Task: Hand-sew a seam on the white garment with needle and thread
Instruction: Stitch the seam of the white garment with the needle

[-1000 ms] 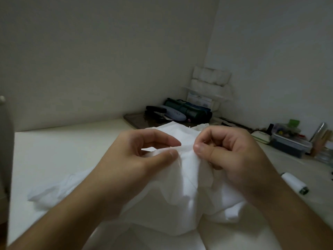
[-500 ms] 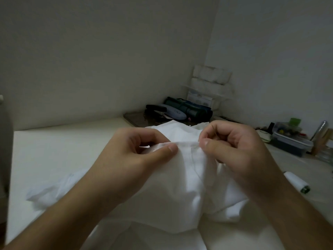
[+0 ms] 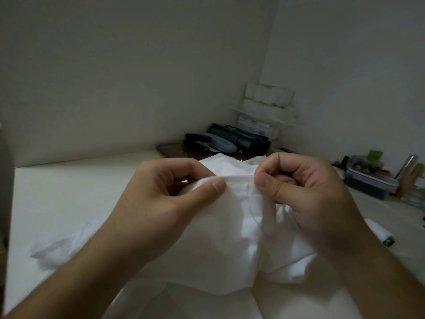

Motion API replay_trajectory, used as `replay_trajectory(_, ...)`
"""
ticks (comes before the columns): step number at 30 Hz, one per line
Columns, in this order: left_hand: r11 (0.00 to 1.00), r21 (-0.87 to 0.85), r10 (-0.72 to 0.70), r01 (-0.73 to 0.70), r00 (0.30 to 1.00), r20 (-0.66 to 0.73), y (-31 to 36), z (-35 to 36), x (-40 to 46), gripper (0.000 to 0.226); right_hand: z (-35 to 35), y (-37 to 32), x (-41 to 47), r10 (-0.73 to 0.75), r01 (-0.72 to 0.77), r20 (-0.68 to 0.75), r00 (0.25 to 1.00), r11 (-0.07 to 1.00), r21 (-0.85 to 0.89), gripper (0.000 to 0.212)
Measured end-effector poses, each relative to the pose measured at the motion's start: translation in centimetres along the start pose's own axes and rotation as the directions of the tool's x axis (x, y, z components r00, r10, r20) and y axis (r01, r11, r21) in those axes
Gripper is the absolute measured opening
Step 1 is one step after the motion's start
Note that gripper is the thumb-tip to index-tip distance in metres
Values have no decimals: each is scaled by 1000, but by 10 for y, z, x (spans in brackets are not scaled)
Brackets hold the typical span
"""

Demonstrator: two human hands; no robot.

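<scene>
The white garment (image 3: 220,245) is bunched up in front of me over a pale table. My left hand (image 3: 161,203) pinches a folded edge of it between thumb and fingers. My right hand (image 3: 305,192) pinches the same edge a short way to the right, thumb against the cloth. A thin dark needle (image 3: 277,163) sticks up between the curled right fingers. A fine thread (image 3: 253,212) trails down the cloth below the edge. A white thread spool (image 3: 379,233) lies on the table right of my right wrist.
The pale table (image 3: 69,192) runs into a wall corner. At the back stand a dark tray (image 3: 170,149) with a stapler and rolled dark pouches (image 3: 239,138), and white packs on a shelf (image 3: 266,104). A lidded plastic box (image 3: 370,180) and jars sit far right.
Both hands have lifted slightly and drawn apart, stretching the folded edge between them. The needle now shows upright in my right fingers.
</scene>
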State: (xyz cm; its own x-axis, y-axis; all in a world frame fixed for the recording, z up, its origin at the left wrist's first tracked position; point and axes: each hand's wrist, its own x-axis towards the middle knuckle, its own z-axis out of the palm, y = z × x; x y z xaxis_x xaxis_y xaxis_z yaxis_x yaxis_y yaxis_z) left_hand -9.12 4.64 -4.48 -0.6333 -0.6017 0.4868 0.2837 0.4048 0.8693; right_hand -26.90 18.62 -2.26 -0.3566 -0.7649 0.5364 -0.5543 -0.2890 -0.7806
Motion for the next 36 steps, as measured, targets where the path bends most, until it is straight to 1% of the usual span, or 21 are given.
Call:
replay_trajectory(7,998,-31,51,-51,999,-7,3,-2,-2,14,0,1,1,10,-9,-30,1000,1000,17,12)
replay_trajectory(10,997,-10,81,-81,996,-30,5,-1,-3,14,1,-1,1,15,-12,-52,999,999,43,14)
replay_trajectory(12,996,1,94,-94,994,-51,5,0,-3,8,2,-2,1,16,-13,-56,998,998,54,14)
replay_trajectory(15,994,16,108,-107,992,-65,4,-1,-2,15,1,0,1,18,-16,-65,998,999,33,15)
replay_trajectory(19,992,40,127,-124,987,-94,-1,-1,-2,10,1,0,1,18,-17,-63,998,1000,19,15)
replay_trajectory(23,992,50,119,-116,990,-73,-1,-2,-2,7,2,-1,1,28,-26,-67,997,999,39,15)
replay_trajectory(26,991,96,101,-94,992,-70,-3,-2,0,11,1,0,2,36,-31,-71,997,997,64,15)
replay_trajectory(30,985,153,99,-84,991,-88,-5,-3,0,21,1,3,2,41,-39,-59,997,998,50,15)
replay_trajectory(36,984,157,94,-80,993,-78,-5,-2,0,21,1,6,3,43,-40,-56,998,998,39,20)
